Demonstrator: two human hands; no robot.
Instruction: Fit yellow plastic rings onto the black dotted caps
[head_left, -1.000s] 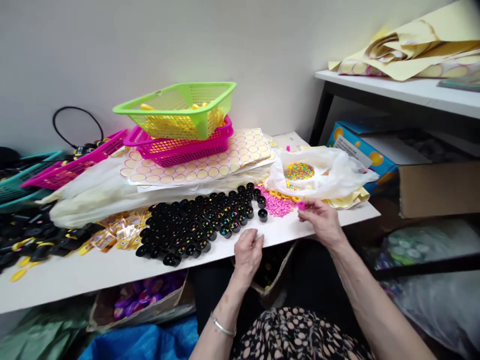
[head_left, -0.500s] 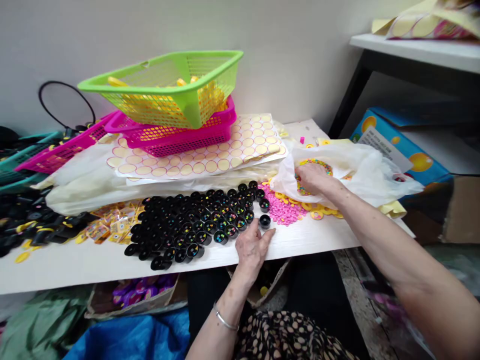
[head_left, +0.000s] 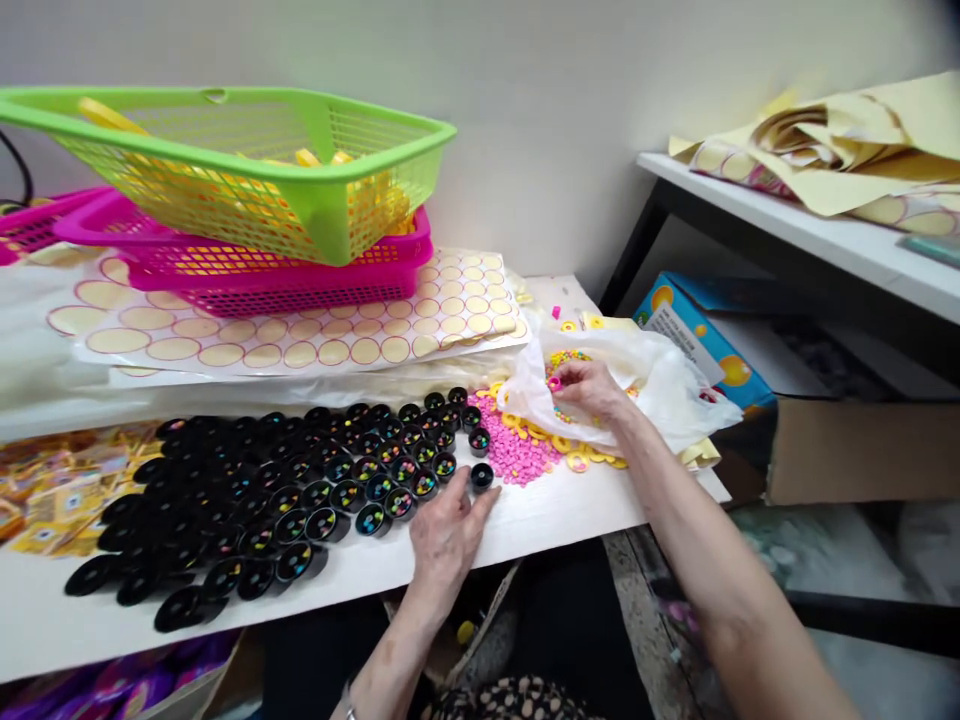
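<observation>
My left hand (head_left: 444,528) rests at the table's front with thumb and forefinger around a small round black cup (head_left: 481,477), which stands upright. To its left stand many more black cups (head_left: 348,494), several with coloured beads inside. My right hand (head_left: 589,390) pinches a tiny pink cup (head_left: 554,384) over an open white plastic bag (head_left: 523,386). Multicoloured beads (head_left: 568,357) lie in that bag. Between the cups and the bag spreads a pile of small pink pieces (head_left: 517,447), with yellow rings (head_left: 577,461) beside it.
A green basket (head_left: 330,215) of yellow pieces is stacked on a magenta basket (head_left: 375,282), over sheets of round stickers (head_left: 330,352). Yellow packets (head_left: 67,500) lie at left. A white shelf (head_left: 810,215) and a blue box (head_left: 720,350) stand at right.
My right hand has risen out of the beads and now shows the pink cup in its fingertips. My left hand stays at the same black cup. The view has turned right.
</observation>
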